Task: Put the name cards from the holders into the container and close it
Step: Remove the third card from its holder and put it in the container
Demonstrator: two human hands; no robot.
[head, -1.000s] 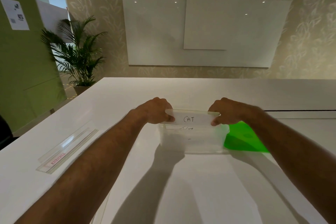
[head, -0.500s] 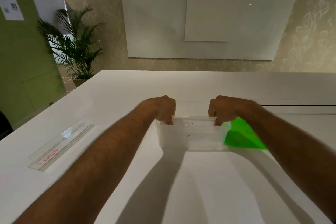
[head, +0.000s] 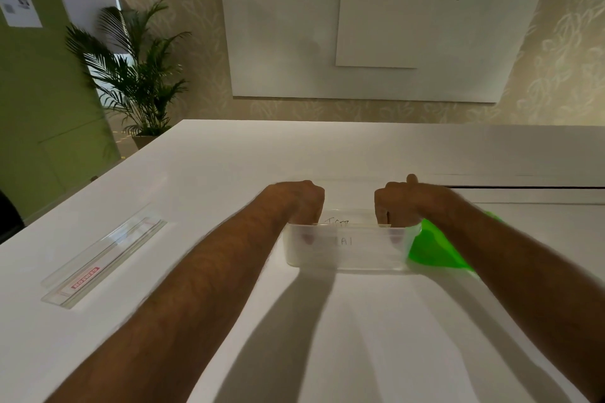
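A clear plastic container (head: 347, 258) stands on the white table (head: 229, 180) in front of me. My left hand (head: 299, 201) and my right hand (head: 401, 201) reach down into it from above, fingers curled. Between them they hold a white name card (head: 343, 240) by its two ends, low inside the container; its handwritten letters show through the near wall. Another card with writing (head: 337, 222) shows behind it. The bright green lid (head: 435, 250) lies against the container's right side, partly under my right forearm.
Clear acrylic card holders (head: 104, 260) with a red label lie flat on the table at the left. A potted palm (head: 137, 75) stands beyond the table's far left corner. A dark seam (head: 523, 187) crosses the table at the right.
Both hands have lowered the name card from above the container's rim down into it. The card now sits behind the near wall.
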